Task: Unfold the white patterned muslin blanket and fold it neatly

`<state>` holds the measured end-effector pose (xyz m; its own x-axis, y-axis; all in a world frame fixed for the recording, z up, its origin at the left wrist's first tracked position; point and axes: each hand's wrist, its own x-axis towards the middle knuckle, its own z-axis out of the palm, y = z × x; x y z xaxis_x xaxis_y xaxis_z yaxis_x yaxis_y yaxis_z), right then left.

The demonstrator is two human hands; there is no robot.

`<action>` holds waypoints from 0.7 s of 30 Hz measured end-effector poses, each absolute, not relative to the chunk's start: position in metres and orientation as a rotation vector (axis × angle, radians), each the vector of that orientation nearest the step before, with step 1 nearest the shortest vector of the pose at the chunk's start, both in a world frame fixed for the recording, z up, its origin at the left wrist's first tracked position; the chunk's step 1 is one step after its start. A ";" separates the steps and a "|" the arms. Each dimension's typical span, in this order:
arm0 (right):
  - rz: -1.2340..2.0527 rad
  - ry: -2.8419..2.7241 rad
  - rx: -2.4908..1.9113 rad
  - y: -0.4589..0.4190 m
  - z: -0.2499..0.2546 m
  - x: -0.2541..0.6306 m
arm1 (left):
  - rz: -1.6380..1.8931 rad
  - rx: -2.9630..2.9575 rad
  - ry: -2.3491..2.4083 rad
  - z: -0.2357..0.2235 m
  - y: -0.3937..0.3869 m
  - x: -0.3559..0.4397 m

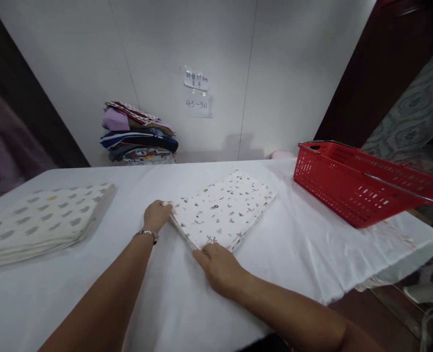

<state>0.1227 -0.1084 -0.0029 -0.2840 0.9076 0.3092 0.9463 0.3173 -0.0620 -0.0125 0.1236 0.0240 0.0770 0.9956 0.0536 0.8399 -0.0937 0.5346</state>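
Note:
A folded white cloth with small printed figures [226,210] lies flat in the middle of the white-covered table [293,244]. My left hand [157,215], a bracelet on its wrist, curls its fingers round the cloth's left corner. My right hand [220,266] rests against the near corner, its fingers tucked at the cloth's edge. Both hands grip the folded cloth along its near-left side.
A second folded cloth with grey-green spots [40,220] lies at the table's left. A red plastic basket [363,181] sits at the right edge, partly overhanging. A pile of folded coloured fabrics [139,134] stands at the back against the wall, below two paper notes [196,93].

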 end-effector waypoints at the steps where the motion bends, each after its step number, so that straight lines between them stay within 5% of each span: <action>1: -0.195 -2.312 -1.655 -0.105 -0.005 0.114 | 0.565 2.016 1.841 0.020 0.125 -0.017; 7: -0.137 -2.297 -1.651 -0.106 -0.015 0.096 | 0.572 2.079 1.819 0.008 0.120 -0.033; 14: 0.107 -2.085 -1.439 -0.125 0.002 0.140 | 1.000 2.357 1.376 0.019 0.043 -0.027; 21: 0.059 -1.780 -1.642 -0.128 -0.003 0.223 | 0.701 2.527 0.824 0.010 -0.051 0.001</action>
